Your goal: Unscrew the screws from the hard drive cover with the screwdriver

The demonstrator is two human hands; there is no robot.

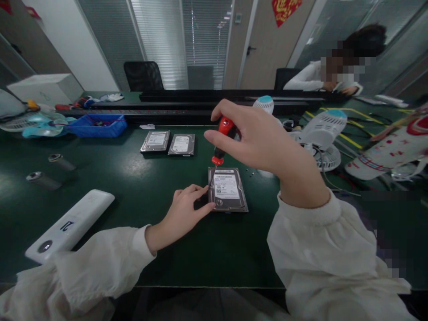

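Observation:
A hard drive with a white label lies flat on the dark green table. My right hand is wrapped round the handle of a red and black screwdriver, whose shaft points down to the drive's left edge. My left hand rests at that same edge, thumb and index finger apart and touching the drive, with nothing held. Several tiny screws lie just right of the drive. Two more hard drives, one on the left and one on the right, sit side by side farther back.
A white device marked 21 lies at the left, near two metal cylinders. Behind them is a blue tray. White fans and cables stand at the right. Across the table sits a person. Black rails run along the back.

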